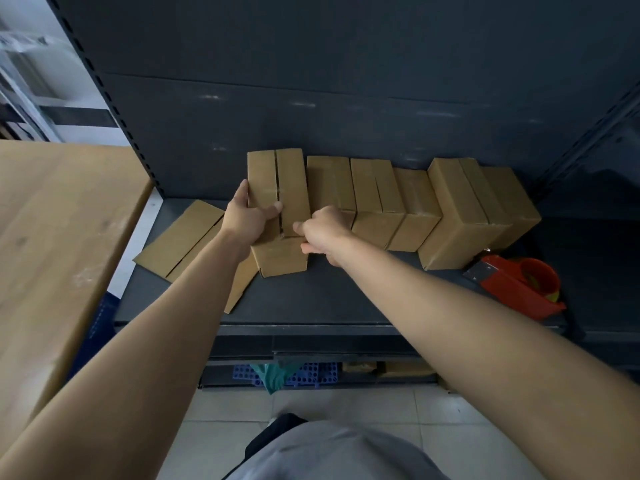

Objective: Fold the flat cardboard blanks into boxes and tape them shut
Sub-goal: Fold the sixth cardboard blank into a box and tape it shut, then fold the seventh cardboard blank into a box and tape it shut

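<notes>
Dark metal shelf [329, 299], left hand [246, 220] gripping cardboard box [294, 181], right hand [323, 232] fingers [308, 248] curled on its flap

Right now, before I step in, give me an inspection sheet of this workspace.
Surface: dark metal shelf.
Job's things: box in hand, top seam showing; row of folded boxes to its right; flat blanks to its left; red tape dispenser at the right end.
Clutter: blue crate and green cloth under the shelf.
Grippers: left hand grips the box's left side, thumb on top; right hand pinches its near edge.
Cables: nothing seen.
Surroundings: wooden table at left; tiled floor below.
</notes>
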Demonstrator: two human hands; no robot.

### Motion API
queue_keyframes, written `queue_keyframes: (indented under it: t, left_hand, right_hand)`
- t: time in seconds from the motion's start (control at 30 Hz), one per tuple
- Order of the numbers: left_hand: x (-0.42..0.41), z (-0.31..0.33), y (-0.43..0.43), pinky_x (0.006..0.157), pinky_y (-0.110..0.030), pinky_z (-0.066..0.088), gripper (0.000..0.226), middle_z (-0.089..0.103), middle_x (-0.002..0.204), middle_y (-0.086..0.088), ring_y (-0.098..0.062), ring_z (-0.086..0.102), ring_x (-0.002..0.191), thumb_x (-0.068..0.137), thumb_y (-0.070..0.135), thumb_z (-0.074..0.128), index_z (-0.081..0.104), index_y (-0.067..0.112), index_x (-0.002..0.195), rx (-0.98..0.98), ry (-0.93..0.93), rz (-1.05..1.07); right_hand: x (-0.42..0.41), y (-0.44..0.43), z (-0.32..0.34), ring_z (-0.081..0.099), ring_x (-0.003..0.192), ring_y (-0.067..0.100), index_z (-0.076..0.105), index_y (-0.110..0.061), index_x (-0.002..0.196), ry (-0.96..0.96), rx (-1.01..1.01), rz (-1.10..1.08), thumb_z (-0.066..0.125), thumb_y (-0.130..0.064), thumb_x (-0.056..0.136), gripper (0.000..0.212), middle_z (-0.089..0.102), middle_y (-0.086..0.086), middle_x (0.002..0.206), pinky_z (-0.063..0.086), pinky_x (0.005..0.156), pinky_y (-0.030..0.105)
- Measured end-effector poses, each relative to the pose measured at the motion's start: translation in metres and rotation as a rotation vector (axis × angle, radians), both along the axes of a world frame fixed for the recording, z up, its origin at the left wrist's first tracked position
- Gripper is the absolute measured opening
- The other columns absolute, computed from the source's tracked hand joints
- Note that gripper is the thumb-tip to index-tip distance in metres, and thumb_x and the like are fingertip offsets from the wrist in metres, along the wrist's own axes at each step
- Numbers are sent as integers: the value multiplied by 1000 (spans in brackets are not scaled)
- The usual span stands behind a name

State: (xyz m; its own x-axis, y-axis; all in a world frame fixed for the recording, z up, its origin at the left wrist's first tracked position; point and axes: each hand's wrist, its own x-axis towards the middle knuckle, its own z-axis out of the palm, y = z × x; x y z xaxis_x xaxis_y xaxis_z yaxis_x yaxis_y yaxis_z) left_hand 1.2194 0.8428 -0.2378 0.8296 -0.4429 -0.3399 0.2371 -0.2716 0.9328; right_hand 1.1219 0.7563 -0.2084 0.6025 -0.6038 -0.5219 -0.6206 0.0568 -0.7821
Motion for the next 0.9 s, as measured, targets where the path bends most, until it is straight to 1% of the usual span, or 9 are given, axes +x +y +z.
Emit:
queue_keyframes:
  t: [0.13,0.23,0.33,0.4,0.5,0.63,0.7,0.8,0.9]
  left_hand:
    - [9,-8,-5,77,-31,52,77,56,126,4,-20,58,109,87,15,67,24,28,150,-32,84,-61]
    - [12,-10,-9,81,-31,51,73,59,124,4,-18,59,107,86,14,68,30,25,148,-36,111,-69]
    - [11,-10,-16,82,-30,47,78,53,122,7,-16,55,105,88,14,66,20,24,151,-8,84,-35]
    - [12,-11,-20,85,-31,47,80,52,128,4,-17,54,108,88,15,66,18,23,151,11,73,-31]
    - [14,-11,-23,95,-37,47,84,50,134,2,-19,54,112,86,18,69,17,24,152,41,81,-31]
    - [12,-9,-28,87,-29,43,84,46,121,7,-14,50,105,87,17,68,15,24,152,88,33,-23]
    - [10,-7,-29,86,-28,42,84,46,122,6,-14,50,105,87,16,68,15,23,152,98,21,-19]
    - [11,-5,-27,93,-35,46,82,49,129,3,-18,53,110,86,16,69,19,23,151,83,50,-12]
    - [10,-2,-22,88,-36,49,81,53,129,0,-19,56,106,84,11,69,22,21,150,47,109,-32]
  right_hand:
    - [7,-12,2,65,96,27,52,-3,118,51,-78,12,64,-22,92,35,50,13,135,59,78,35]
    - [12,-22,5,70,83,26,50,-7,108,89,-113,34,67,-26,89,32,53,12,133,60,66,30]
    - [17,-28,6,71,77,26,49,-5,119,118,-124,39,68,-24,89,41,53,12,133,58,59,26]
    - [21,-30,6,71,76,26,50,-4,122,140,-127,37,69,-24,88,44,54,12,132,58,58,25]
    - [26,-33,6,72,73,25,51,-5,120,165,-138,34,71,-24,86,44,56,13,129,58,58,26]
    - [29,-34,2,72,75,26,51,-5,119,180,-151,19,71,-24,86,43,59,15,126,60,65,29]
    - [29,-32,1,72,77,27,52,-5,116,168,-151,5,71,-22,86,40,60,15,124,60,65,29]
    - [28,-31,2,71,79,27,52,-5,118,152,-137,-6,70,-22,87,40,60,15,124,60,68,29]
    - [25,-32,3,71,80,27,52,-4,120,152,-118,-9,70,-22,87,42,58,14,128,60,66,28]
